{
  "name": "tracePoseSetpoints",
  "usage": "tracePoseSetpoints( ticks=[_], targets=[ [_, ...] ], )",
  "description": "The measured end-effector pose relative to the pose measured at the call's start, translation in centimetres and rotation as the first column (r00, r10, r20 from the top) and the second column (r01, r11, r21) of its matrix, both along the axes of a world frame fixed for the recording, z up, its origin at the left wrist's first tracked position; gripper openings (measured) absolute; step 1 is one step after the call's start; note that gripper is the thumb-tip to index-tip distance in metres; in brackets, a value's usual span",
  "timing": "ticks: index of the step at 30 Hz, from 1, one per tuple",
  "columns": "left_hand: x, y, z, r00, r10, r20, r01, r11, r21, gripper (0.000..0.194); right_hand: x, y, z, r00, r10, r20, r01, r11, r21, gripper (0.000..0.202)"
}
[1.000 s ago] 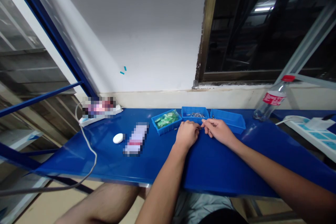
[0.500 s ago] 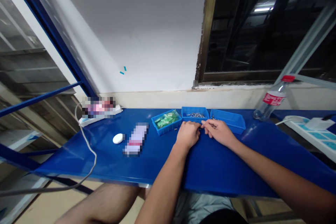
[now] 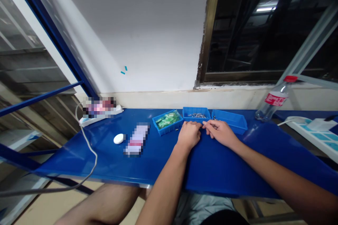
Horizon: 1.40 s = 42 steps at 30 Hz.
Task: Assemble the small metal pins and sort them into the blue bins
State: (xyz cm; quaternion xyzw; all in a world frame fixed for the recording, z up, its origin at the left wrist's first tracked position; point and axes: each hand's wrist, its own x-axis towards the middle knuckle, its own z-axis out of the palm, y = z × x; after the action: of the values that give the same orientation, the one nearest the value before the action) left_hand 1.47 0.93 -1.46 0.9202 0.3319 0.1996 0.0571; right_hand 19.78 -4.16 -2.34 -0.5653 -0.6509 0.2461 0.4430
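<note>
Hardly anything moves since half a second ago: my left hand [image 3: 189, 135] shifts very slightly right, while my right hand [image 3: 218, 130] stays practically where it was. From my head view, both hands are over the desk [image 3: 224, 172], just in front of the trays, fingers curled inward and fingertips close together. I cannot tell whether they pinch anything, because what lies between them is too small and hidden by my fingers. Small metal pieces [image 3: 196, 115] lie in the middle blue tray [image 3: 196, 109], just beyond my left hand, and a loose piece [image 3: 176, 129] sits on the desk just left of that hand. Green pieces [image 3: 168, 119] fill the left blue tray [image 3: 169, 129], which stands at an angle; the right blue tray [image 3: 231, 121] is just behind my right hand. Farther left lie a white round object [image 3: 118, 139] and a pixelated oblong [image 3: 137, 140], close beside each other. To the right, a red-capped bottle [image 3: 276, 99] stands near the wall, with a white power strip [image 3: 320, 139] past it.
</note>
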Motion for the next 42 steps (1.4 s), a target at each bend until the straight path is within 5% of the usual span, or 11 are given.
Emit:
tracePoseSetpoints(
  ticks=[14, 22, 31, 42],
  targets=[
    [0.09, -0.07, 0.03, 0.956, 0.038, 0.292, -0.026, 0.999, -0.046, 0.034, 0.08, -0.15, 0.2, 1.0, -0.003, 0.027, 0.002, 1.0, 0.013, 0.052],
    [0.41, -0.05, -0.02, 0.892, 0.055, 0.448, 0.002, 0.992, -0.125, 0.023, 0.21, -0.14, -0.06, 0.999, -0.019, 0.031, 0.018, 1.0, 0.024, 0.046],
    [0.55, -0.13, 0.22, 0.826, 0.073, 0.558, 0.058, 0.976, -0.212, 0.021, 0.25, -0.01, 0.38, 0.986, -0.116, 0.117, 0.074, 0.946, 0.315, 0.029],
    [0.69, -0.2, 0.28, 0.782, 0.098, 0.615, 0.105, 0.952, -0.286, 0.035, 0.52, 0.31, -0.11, 0.98, -0.123, 0.155, 0.077, 0.959, 0.274, 0.018]
  ],
)
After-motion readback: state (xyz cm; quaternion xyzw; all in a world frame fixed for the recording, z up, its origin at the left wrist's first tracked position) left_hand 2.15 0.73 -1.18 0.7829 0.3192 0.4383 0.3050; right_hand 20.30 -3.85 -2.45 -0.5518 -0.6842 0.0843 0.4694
